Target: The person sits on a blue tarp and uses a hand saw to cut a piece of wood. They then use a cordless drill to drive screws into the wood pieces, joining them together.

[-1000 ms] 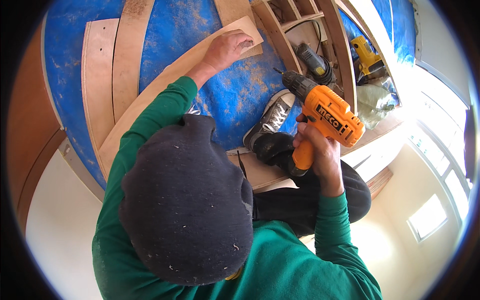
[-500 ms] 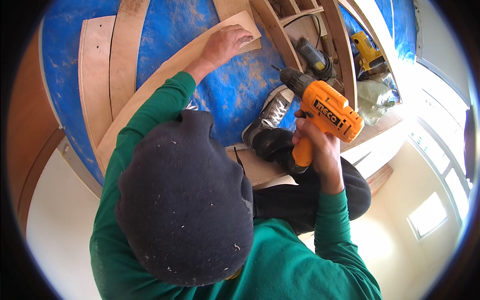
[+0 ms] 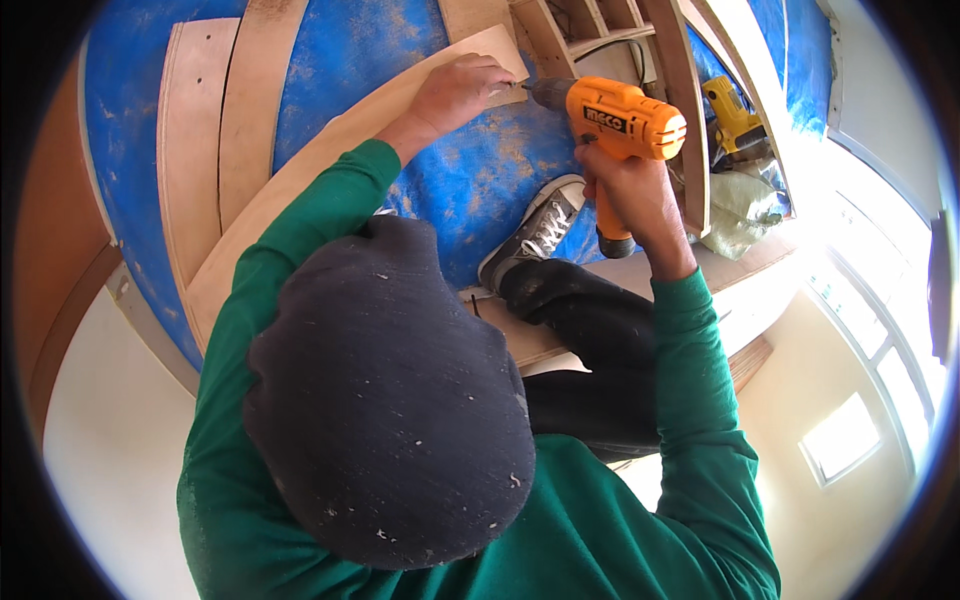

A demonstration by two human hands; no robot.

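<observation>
My right hand (image 3: pixel 635 190) grips the handle of an orange cordless drill (image 3: pixel 625 112), its chuck pointing left. The tip of the drill comes up close to the fingertips of my left hand (image 3: pixel 455 92); whether they touch cannot be made out. My left fingers are pinched together over the end of a long, curved wooden board (image 3: pixel 300 172), around something too small to name. Part of the board is hidden under my left hand and forearm. A second piece of wood lies beneath the board's far end.
A wooden frame with compartments (image 3: pixel 690 120) stands at the far right. Beyond it are a yellow power tool (image 3: pixel 735 112) and a translucent plastic bag (image 3: pixel 745 212). More boards (image 3: pixel 198 140) lie at left on the dusty blue tarp (image 3: pixel 335 62). My shoe (image 3: pixel 545 228) is beneath the drill.
My right hand has carried the drill up and left, and its tip now meets the area of my left fingertips. My left hand has stayed nearly in place at the board's end.
</observation>
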